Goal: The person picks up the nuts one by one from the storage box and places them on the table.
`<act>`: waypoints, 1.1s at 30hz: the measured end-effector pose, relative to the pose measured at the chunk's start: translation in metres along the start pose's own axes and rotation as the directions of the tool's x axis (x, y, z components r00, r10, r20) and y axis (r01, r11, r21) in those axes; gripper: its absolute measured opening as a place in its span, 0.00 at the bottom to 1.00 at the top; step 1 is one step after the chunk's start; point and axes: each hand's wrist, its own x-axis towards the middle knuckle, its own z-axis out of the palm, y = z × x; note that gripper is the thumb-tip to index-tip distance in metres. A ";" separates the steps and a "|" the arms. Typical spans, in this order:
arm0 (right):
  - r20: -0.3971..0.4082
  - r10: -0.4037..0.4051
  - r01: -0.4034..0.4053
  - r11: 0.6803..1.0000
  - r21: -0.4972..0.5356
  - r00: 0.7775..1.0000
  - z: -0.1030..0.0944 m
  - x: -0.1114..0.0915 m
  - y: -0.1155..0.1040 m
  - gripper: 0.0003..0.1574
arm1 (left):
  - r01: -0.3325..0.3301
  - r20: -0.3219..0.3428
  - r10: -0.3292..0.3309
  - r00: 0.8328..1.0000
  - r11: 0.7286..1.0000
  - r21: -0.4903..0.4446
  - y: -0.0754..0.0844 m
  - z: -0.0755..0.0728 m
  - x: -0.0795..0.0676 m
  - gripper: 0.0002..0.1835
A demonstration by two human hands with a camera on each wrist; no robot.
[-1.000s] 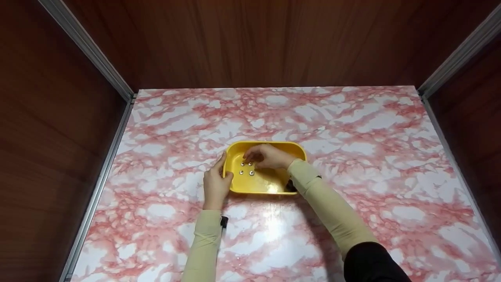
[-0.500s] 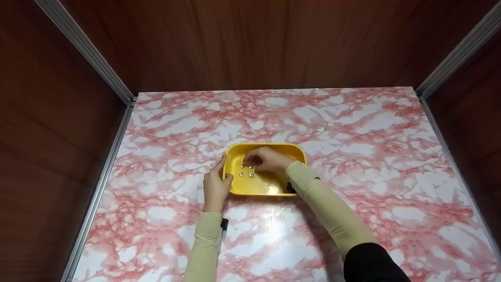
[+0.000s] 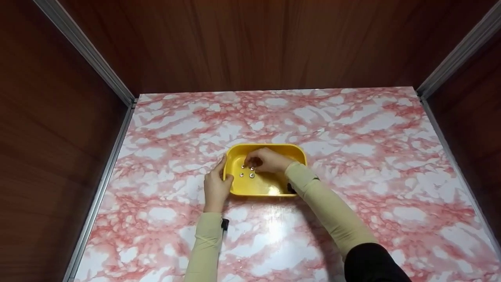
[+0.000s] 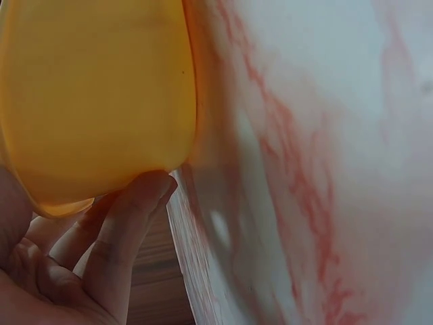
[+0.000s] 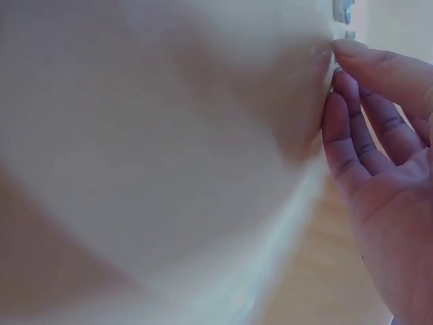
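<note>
The right hand [image 3: 269,160] hides part of the yellow tray [image 3: 254,187]; the shiny pieces [image 3: 252,175] inside are too small to identify

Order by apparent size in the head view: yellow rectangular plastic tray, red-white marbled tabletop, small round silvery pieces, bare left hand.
Tabletop
Tray
Left hand
Silvery pieces, too alike to rank individually

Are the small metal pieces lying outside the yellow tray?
No, the head view shows the small metal pieces inside the yellow tray, near the right hand.
</note>
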 end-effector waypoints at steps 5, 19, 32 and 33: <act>0.001 0.012 -0.012 1.000 0.002 1.000 0.000 0.000 -0.001 0.16 | -0.001 -0.004 0.001 1.000 1.000 0.000 0.000 0.000 0.000 0.34; -0.009 -0.012 0.011 0.999 -0.039 1.000 0.002 -0.001 -0.001 0.18 | -0.005 -0.005 0.005 1.000 1.000 0.018 -0.001 0.001 0.000 0.34; -0.014 0.006 -0.007 0.996 -0.090 1.000 0.002 0.000 -0.001 0.17 | 0.004 0.004 -0.004 1.000 1.000 -0.001 -0.001 0.001 0.001 0.35; -0.014 0.007 -0.008 0.996 -0.093 1.000 0.002 0.000 -0.001 0.17 | 0.001 0.004 -0.001 1.000 1.000 -0.002 -0.001 0.001 0.001 0.35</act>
